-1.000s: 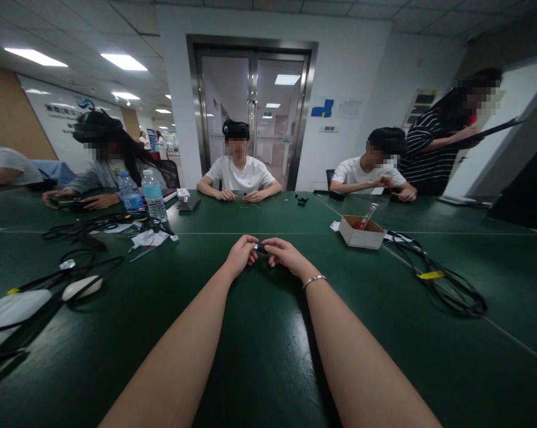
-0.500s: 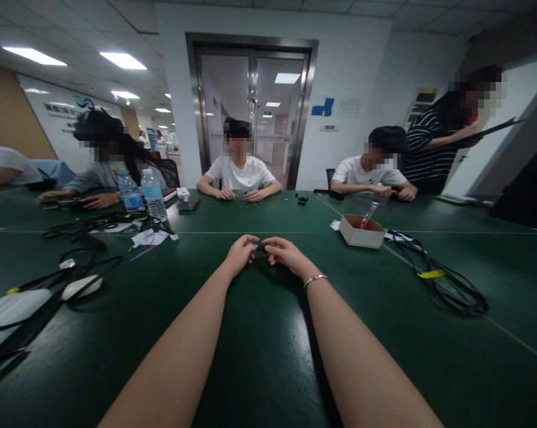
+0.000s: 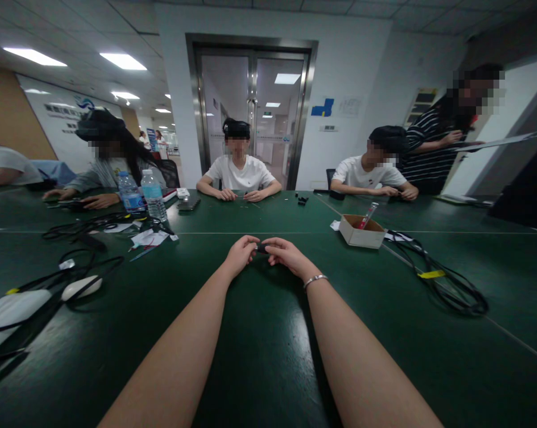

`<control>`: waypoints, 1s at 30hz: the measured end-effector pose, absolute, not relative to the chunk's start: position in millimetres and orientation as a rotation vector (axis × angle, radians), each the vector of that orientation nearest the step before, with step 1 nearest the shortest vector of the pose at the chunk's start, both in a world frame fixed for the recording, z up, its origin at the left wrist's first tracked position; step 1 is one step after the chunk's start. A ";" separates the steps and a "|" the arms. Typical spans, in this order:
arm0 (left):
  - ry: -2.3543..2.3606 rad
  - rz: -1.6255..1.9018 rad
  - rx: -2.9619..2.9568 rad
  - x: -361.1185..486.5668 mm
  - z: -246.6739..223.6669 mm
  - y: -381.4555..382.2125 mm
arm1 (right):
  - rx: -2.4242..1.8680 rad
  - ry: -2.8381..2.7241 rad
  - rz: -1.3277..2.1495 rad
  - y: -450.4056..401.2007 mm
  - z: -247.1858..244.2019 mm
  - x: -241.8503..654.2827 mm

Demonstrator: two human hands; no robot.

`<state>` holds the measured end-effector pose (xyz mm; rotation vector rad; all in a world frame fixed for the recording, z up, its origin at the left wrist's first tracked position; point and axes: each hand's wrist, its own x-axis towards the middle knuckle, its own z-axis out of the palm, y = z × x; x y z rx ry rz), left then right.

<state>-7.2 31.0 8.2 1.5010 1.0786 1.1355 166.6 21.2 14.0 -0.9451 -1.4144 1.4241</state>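
Between my two hands is a small black object point(image 3: 261, 248), held level just above the green table point(image 3: 259, 333). Its kind is too small to make out, and fingers cover both its ends. My left hand point(image 3: 241, 254) pinches the left end, with the fingers bent round it. From the other side my right hand point(image 3: 286, 254) grips the right end between thumb and fingertips. A silver bracelet point(image 3: 316, 279) circles my right wrist.
Right of my hands stand an open box point(image 3: 361, 235) with a red-and-clear tube in it and a coiled black cable point(image 3: 455, 291). To the left lie tangled cables, papers point(image 3: 150, 238), a white mouse point(image 3: 83, 288) and two water bottles point(image 3: 153, 196). Several people are across the table.
My hands stay almost where they were, still on the black object; the left fingers have shifted slightly. At the right, the standing person's clipboard has tilted flatter.
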 end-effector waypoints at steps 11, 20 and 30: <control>1.091 1.123 1.471 -6.8 5.2 35.1 | -0.926 -1.396 1.435 21.7 13.1 167.0; 1.113 1.113 1.570 -7.2 8.8 27.4 | -0.937 -1.397 1.439 20.7 14.4 167.4; 1.035 1.093 1.501 -6.9 11.1 27.3 | -0.928 -1.372 1.448 21.0 14.3 167.5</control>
